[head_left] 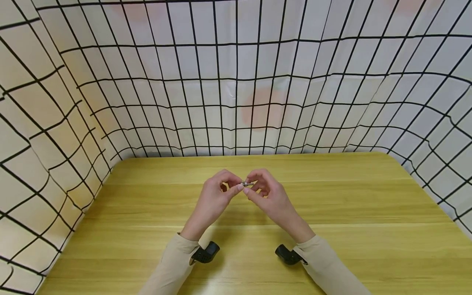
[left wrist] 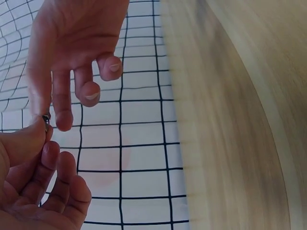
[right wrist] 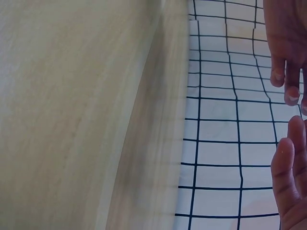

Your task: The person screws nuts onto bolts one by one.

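A small silver metal piece (head_left: 248, 184) with a thin rod-like end is held up above the table, between both hands. My left hand (head_left: 217, 194) pinches its left end between thumb and forefinger. From the other side, the thumb and forefinger of my right hand (head_left: 269, 196) are curled round the rod end. In the left wrist view only a dark, shiny bit of the piece (left wrist: 46, 118) shows between the fingertips, and the right hand (left wrist: 76, 43) is blurred there. The right wrist view catches the other fingers of both hands; the piece is out of sight. Its exact kind is too small to tell.
A wood-grain table (head_left: 350, 205) lies beneath the hands. White sheeting with a black grid (head_left: 236, 90) rises behind it and along both sides. Black wrist devices (head_left: 206, 253) sit at the cuffs of beige sleeves (head_left: 171, 262).
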The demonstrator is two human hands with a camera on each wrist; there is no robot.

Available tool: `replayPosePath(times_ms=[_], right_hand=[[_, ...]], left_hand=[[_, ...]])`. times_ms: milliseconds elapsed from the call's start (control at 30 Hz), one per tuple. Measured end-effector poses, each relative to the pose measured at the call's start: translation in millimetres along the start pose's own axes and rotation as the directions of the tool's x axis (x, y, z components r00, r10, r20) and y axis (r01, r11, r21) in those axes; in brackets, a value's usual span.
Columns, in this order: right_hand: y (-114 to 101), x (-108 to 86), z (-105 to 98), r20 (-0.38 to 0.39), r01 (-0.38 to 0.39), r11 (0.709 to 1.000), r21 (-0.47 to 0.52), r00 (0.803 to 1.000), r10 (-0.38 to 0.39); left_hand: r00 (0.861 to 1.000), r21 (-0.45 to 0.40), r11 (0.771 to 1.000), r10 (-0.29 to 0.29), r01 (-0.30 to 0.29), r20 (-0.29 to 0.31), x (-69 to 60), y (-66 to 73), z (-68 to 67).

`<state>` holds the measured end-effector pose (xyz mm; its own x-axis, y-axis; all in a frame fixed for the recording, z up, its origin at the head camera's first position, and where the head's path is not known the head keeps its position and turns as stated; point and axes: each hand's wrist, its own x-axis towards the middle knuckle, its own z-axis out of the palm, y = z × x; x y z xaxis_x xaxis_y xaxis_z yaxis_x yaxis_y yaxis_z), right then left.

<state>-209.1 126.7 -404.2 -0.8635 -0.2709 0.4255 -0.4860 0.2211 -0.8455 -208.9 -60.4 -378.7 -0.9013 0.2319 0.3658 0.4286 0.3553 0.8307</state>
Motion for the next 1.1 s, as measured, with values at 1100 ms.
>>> replayPosePath(times_ms=[1100], right_hand=[[1, 0.1, -1, -0.02, -0.01, 0.997, -0.08, 1.0, 0.008]], left_hand=[[1.0, 0.004, 1.0, -0.005, 0.005, -0.017, -0.8, 0.1, 2.4]])
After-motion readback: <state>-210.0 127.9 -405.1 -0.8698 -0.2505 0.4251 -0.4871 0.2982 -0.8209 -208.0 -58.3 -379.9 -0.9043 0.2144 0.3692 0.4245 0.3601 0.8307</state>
